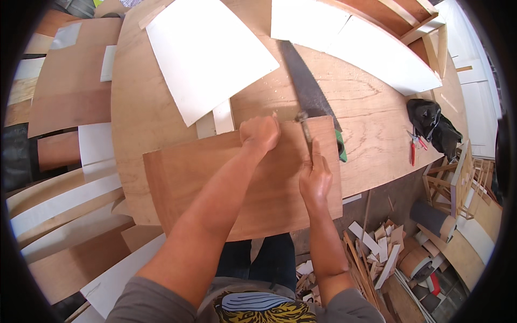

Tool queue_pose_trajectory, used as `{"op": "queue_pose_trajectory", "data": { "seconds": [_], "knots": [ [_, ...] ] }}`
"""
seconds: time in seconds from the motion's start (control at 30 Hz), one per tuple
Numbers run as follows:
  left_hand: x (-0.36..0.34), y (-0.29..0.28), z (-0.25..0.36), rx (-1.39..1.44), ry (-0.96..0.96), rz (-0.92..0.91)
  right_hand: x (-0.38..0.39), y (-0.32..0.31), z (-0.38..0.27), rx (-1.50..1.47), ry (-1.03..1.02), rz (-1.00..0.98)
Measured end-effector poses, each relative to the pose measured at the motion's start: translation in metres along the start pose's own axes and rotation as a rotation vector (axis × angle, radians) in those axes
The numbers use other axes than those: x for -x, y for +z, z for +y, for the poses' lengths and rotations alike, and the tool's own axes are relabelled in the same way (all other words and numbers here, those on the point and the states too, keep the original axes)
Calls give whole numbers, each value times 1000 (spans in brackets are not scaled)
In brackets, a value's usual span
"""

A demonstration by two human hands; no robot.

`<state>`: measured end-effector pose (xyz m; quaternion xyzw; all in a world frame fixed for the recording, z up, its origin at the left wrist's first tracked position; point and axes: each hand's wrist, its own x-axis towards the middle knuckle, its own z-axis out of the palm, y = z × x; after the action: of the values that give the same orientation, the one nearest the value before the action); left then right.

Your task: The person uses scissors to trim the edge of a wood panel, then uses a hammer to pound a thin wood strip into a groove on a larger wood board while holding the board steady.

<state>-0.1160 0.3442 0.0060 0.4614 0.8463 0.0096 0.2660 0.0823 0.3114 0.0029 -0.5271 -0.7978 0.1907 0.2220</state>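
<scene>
A brown plywood board lies across the near edge of the worktable in front of me. My right hand grips a hammer by its handle, the forefinger stretched along it. The hammer's head is over the board's far edge, near its right corner. At that same edge, left of the hammer, my left hand is closed with its fingers curled in. A small tip shows by its fingers, too small to name. Beyond the board lies a handsaw, its green handle partly hidden by the board.
White panels lie on the plywood worktable. Pliers with red handles sit beside a black bag at right. Stacked boards fill the left. Wood offcuts are heaped on the floor at lower right.
</scene>
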Motion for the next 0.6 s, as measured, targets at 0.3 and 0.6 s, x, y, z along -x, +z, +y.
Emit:
{"op": "queue_pose_trajectory", "data": {
  "seconds": [0.3, 0.6],
  "knots": [
    [1, -2, 1, -6, -16, 10, 2, -4, -9, -91, 39, 55],
    [-1, 0, 2, -9, -14, -32, 10, -3, -6, -90, 50, 96]
  ]
}}
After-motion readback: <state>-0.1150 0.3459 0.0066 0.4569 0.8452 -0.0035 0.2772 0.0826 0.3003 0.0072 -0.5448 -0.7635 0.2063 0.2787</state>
